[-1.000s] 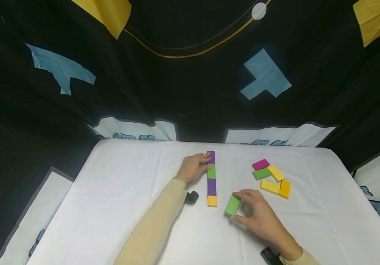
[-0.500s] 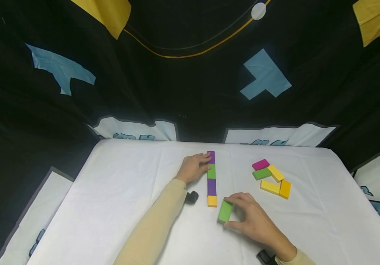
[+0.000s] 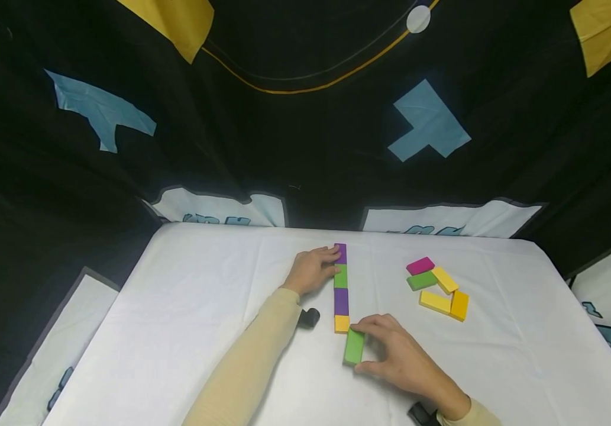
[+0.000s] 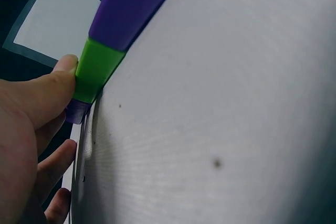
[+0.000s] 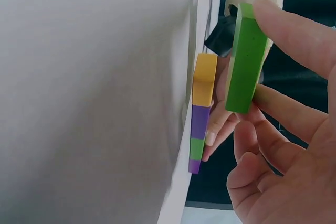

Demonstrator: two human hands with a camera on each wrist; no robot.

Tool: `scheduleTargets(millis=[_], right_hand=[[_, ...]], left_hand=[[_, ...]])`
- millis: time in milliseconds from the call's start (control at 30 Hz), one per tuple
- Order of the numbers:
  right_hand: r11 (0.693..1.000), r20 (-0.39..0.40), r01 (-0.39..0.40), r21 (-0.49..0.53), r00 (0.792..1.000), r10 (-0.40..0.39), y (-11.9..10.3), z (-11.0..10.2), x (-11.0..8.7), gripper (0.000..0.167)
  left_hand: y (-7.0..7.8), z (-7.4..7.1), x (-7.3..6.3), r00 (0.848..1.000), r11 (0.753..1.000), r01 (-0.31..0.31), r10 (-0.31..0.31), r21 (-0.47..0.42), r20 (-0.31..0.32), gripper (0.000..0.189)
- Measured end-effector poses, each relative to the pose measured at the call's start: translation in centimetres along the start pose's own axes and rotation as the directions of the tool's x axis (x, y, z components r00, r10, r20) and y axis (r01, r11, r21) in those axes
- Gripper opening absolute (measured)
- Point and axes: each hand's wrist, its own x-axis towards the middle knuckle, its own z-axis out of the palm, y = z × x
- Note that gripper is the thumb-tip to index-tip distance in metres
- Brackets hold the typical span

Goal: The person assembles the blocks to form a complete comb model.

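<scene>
My right hand point(image 3: 401, 355) pinches a green block point(image 3: 354, 346) by its ends between thumb and fingers. In the right wrist view this green block point(image 5: 247, 59) appears lifted a little off the tabletop. It sits close to the near end of a straight row, by the yellow-orange block point(image 3: 341, 324). Beyond that the row runs purple point(image 3: 341, 302), green point(image 3: 340, 276), purple point(image 3: 340, 253), end to end. Along the row's left side, my left hand point(image 3: 310, 271) rests its fingers on the far blocks, its thumb point(image 4: 60, 85) touching the green one.
Right of the row lies a loose group: a magenta block point(image 3: 420, 266), a green block point(image 3: 422, 280) and several yellow ones point(image 3: 435, 302). A white cloth point(image 3: 204, 284) covers the table. Dark curtain fabric point(image 3: 294, 148) hangs behind it.
My right hand has carried the green block leftward and slightly nearer, and the block has turned more in line with the row. The left hand has stayed in place.
</scene>
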Motion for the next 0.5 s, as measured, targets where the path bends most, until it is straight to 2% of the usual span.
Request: scheduleTargets(millis=[500], right_hand=[[1.0, 0.096, 0.003, -0.026, 0.995, -0.001, -0.77, 0.28, 0.6, 0.06]], left_hand=[[0.0, -0.01, -0.07, 1.0, 1.0, -0.014, 0.014, 0.0, -0.014, 0.042]])
